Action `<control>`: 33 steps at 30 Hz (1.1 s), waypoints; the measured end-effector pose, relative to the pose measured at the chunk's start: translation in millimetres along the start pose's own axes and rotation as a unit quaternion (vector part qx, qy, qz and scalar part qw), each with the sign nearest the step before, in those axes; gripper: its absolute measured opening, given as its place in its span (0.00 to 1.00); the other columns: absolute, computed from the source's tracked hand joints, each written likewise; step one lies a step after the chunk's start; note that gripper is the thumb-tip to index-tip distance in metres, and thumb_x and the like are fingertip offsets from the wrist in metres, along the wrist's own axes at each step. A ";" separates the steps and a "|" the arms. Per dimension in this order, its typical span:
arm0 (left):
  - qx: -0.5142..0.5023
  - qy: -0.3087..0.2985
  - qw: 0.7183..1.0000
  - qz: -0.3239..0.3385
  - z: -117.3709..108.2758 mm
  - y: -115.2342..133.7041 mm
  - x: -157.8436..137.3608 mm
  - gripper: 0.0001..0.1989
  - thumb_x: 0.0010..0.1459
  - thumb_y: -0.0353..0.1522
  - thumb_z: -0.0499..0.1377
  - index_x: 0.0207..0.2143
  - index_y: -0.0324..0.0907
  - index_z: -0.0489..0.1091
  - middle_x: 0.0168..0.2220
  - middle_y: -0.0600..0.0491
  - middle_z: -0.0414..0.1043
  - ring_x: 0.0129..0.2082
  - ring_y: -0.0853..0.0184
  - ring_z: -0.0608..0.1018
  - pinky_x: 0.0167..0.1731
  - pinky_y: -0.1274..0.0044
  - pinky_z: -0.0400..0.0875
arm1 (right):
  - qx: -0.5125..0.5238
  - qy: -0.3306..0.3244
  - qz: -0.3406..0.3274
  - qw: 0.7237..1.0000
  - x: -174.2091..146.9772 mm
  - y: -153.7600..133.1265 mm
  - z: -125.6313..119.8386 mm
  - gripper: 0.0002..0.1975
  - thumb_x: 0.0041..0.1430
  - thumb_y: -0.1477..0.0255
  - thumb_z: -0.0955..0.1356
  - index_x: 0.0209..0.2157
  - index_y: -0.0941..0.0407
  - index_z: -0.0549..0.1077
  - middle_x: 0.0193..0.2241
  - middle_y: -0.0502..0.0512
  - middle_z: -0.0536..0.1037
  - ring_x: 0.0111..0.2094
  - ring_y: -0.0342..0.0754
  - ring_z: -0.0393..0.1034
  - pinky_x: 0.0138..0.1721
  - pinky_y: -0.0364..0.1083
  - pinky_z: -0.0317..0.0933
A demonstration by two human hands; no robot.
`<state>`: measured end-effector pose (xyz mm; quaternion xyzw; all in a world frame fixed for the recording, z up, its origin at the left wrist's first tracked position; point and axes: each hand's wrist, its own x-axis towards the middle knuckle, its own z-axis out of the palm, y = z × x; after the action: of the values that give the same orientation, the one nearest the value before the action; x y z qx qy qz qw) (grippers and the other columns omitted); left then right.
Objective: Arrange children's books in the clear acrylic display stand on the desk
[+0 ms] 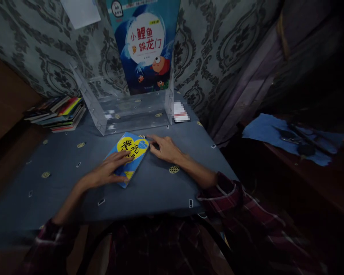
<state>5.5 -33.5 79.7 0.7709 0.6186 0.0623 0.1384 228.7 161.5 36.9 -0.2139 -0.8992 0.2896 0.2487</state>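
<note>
A blue book (140, 154) with a yellow heart and dark Chinese characters on its cover lies closed and slanted on the cloth-covered table (149, 198). Across the lower part of its cover rests my left hand (113, 168), fingers stretched out and thumb apart, hiding some of the lettering. My right hand (164, 148) is at the book's upper right corner. Its index finger points left along the top edge and the thumb is apart from it; whether it touches the book I cannot tell.
Beyond the book stands a clear plastic rack (103, 122), with a large carp picture book (149, 82) upright at its back. Left of it is a stack of books (60, 112). A white packet (180, 112) lies to its right. At far right, a blue cloth (263, 128) carries dark objects.
</note>
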 end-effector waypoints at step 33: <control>0.126 0.158 0.978 -0.055 58.4 47.5 6.2 0.16 0.71 0.37 0.53 0.54 0.39 0.72 0.59 0.41 0.74 0.65 0.52 0.71 0.65 0.57 0.64 | -0.028 -0.088 -0.115 0.989 -13.7 1.4 30.5 0.21 0.70 0.70 0.63 0.61 0.55 0.72 0.65 0.60 0.71 0.69 0.57 0.58 0.67 0.64 0.53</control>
<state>67.0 -44.7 37.4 0.7276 0.6767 0.0975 -0.0563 222.4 142.7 10.0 -0.0902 -0.9440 0.2512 0.1941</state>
